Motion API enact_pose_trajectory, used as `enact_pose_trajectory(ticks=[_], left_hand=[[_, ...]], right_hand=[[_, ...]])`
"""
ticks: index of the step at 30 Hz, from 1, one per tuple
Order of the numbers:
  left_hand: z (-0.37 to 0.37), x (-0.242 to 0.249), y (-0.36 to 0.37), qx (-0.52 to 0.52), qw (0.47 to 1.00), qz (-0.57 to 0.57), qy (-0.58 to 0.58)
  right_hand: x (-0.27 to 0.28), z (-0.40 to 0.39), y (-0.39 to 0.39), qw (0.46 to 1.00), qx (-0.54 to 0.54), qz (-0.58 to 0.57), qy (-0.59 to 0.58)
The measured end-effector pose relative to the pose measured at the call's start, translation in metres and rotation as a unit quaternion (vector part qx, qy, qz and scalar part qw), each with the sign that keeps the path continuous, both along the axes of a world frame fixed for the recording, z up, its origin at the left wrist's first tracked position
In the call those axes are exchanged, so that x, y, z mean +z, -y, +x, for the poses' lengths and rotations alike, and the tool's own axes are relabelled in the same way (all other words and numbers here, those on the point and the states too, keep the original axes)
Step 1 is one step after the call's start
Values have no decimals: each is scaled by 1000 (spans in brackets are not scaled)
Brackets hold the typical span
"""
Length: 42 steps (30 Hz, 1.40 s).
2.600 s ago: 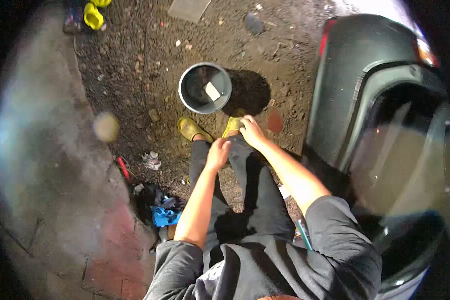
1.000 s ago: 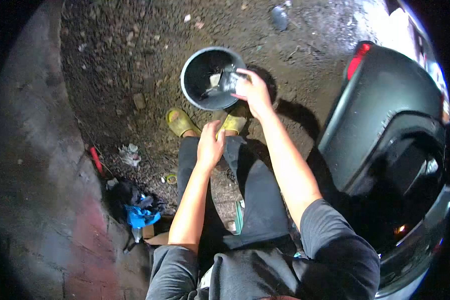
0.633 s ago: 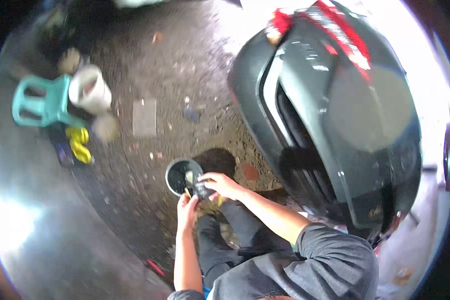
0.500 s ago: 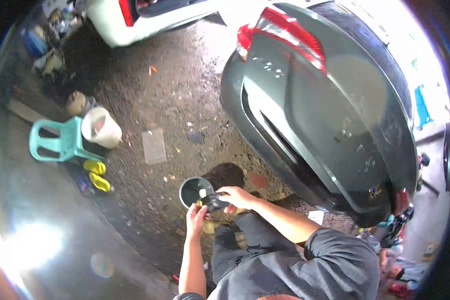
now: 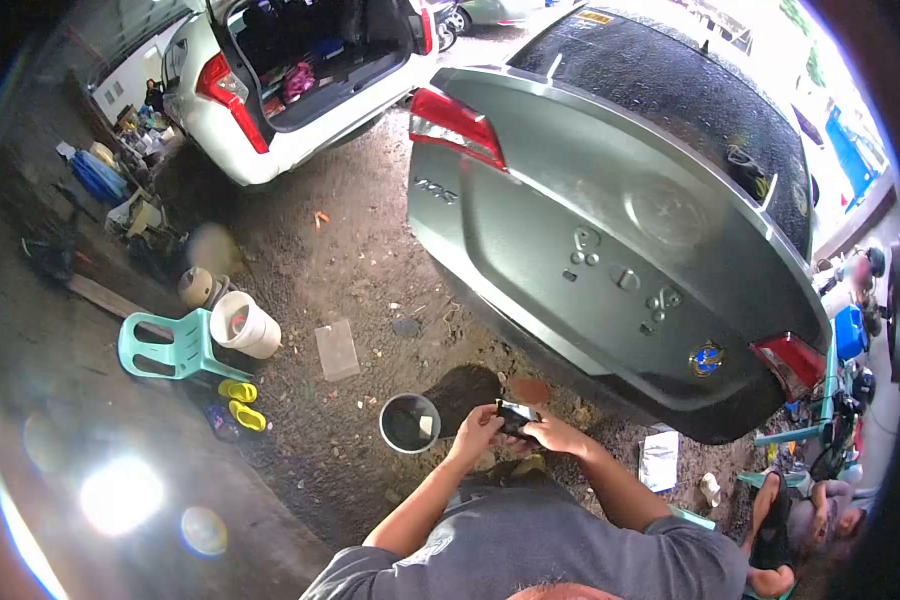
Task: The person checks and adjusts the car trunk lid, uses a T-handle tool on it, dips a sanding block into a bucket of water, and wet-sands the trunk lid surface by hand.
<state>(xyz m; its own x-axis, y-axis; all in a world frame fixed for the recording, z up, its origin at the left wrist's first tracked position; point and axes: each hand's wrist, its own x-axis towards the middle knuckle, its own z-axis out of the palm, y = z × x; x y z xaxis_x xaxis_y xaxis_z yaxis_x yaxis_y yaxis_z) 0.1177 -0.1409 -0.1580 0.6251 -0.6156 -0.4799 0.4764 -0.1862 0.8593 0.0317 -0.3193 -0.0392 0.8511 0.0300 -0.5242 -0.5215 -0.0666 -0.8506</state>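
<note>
Between my two hands is a small black object with a shiny, pale face, too small in view to name. My left hand pinches its left side, and my right hand grips its right side. Just left of them on the ground stands a dark bucket with a pale block inside. Beyond my hands is the rear of a grey-green car, its bumper close past my fingers.
A green plastic chair, a white bucket and yellow clogs are to the left. A white vehicle stands at the back with its tailgate up. A seated person is at lower right, near a white sheet.
My view has tilted up, showing more of both vehicles. My hands have moved from the dark bucket's rim to its right, still holding the black object, whose shiny face now shows.
</note>
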Motion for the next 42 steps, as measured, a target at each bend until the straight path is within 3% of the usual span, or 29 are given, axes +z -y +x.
enact_pose_trajectory(ticks=[2,3,5,6,9,12,15,19,21,22,23,24,27,29,32,35,37,38,42], left_hand=[[-26,-8,27,-5,984,60,168],[-37,-10,39,-8,964,91,251],[-53,13,60,-78,962,84,246],[-61,32,69,-130,951,82,269],[-82,48,94,-238,914,74,321],[-100,68,114,-294,866,119,386],[-98,70,121,-246,852,106,450],[-92,106,111,-107,921,86,366],[-96,130,110,-16,989,-45,140],[-99,142,111,31,993,-110,21],[-102,155,114,14,994,-103,18],[-106,168,116,-3,995,-95,14],[-108,196,123,-62,994,-83,36],[-101,215,126,-122,991,-33,35],[-99,192,136,-111,989,-99,3],[-86,183,146,-134,987,-89,-1],[-64,160,153,-186,982,-33,23],[-49,180,150,-243,967,-11,69],[2,148,143,-230,967,-104,44]], right_hand=[[-68,-39,21,985,-123,121,-22],[-84,-52,33,989,-128,76,-4],[-91,-73,52,990,-138,-16,33],[-87,-86,60,984,-173,45,12],[-70,-99,80,975,-188,87,-82],[-101,-105,83,983,-180,11,25],[-57,-105,80,974,-159,-15,162],[-24,-104,104,971,-170,31,163],[5,-108,111,968,-181,19,174],[20,-111,113,970,-181,34,160],[26,-113,114,971,-180,48,146],[-4,-111,125,975,-141,69,154],[29,-117,133,943,-93,284,146],[42,-122,138,939,-52,272,204],[67,-128,139,952,-2,184,246],[71,-121,123,950,-147,204,184],[79,-101,115,930,-177,213,242],[84,-89,112,919,-189,215,270],[108,-39,107,919,-210,185,279]])
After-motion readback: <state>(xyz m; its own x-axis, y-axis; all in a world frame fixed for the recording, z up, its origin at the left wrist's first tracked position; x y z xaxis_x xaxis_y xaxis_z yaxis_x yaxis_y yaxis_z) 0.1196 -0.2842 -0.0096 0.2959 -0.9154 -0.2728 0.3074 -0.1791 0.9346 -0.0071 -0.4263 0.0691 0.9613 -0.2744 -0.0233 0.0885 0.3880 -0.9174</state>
